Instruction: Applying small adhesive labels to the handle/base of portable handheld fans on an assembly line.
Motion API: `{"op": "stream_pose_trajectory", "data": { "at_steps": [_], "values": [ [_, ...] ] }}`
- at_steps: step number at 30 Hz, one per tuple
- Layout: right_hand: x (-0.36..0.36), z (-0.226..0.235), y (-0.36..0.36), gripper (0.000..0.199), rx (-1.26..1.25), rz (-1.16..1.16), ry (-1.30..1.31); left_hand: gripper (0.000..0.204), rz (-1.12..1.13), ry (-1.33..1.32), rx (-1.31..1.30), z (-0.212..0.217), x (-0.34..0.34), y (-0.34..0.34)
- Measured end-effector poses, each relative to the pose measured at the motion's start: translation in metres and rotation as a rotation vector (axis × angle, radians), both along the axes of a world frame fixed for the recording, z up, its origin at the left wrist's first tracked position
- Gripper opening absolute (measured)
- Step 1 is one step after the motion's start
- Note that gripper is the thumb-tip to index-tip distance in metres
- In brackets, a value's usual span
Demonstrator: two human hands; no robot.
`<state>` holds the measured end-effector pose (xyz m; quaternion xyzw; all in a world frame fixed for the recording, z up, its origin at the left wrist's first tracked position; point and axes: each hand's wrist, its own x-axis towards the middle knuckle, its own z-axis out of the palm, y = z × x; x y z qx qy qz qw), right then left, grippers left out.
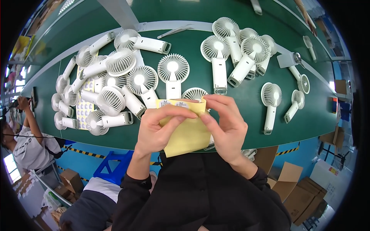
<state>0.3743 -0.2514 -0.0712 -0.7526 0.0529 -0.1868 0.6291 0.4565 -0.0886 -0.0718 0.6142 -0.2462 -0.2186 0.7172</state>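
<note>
A heap of fans lies left of the sheet, a cluster beyond it to the right, one part-hidden fan just behind it. Tweezers lie beyond it. Lower right of it, an open box, contents unclear. Left hand and right hand pinch its upper edge, fingers bent.

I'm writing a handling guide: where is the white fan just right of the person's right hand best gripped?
Likely by its slim handle, from the table's near side: the white fan lies with that handle toward the person, gaps either side for thumb and fingers, round ribbed head away. The right hand currently pinches the yellow sheet.
</note>
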Motion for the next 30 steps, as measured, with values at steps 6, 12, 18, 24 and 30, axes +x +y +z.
{"op": "stream_pose_trajectory", "data": {
  "at_steps": [6,12,18,24,30],
  "values": [
    [-0.001,0.003,-0.005,0.030,0.165,-0.014,0.008,0.021,0.023,0.016,0.042,-0.016,-0.002,0.005],
    [0.001,0.002,0.001,0.028,0.036,-0.046,-0.029,0.025,0.031,-0.269,0.141,-0.009,-0.003,-0.002],
    [0.002,0.000,-0.004,0.023,0.219,-0.012,-0.008,0.027,0.029,-0.110,0.046,-0.012,-0.001,0.003],
    [-0.001,0.001,-0.006,0.019,0.155,-0.038,0.035,0.025,0.035,-0.102,0.092,-0.009,-0.002,0.005],
    [0.002,-0.003,-0.007,0.022,0.011,-0.036,-0.060,0.023,-0.007,-0.148,0.077,-0.010,-0.001,0.002]
  ]
}}
